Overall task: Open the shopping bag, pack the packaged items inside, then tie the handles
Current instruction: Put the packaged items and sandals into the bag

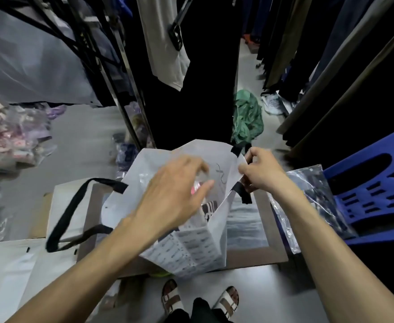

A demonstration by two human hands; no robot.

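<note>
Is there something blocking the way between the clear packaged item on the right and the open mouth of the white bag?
Nothing fixed. Only the right hand, pinching the shopping bag rim, sits between the packaged item and the opening; the left hand hovers over it.

Blue plastic chair (375, 183) at right edge, dark hanging clothes (319, 54) above it. Green crumpled cloth (247, 115) on floor betw. the racks, white shoe (271, 103) just beside it. Pile of pinkish wrapped goods (7, 134) at far left; white sandals (172, 297) at bottom.
</note>
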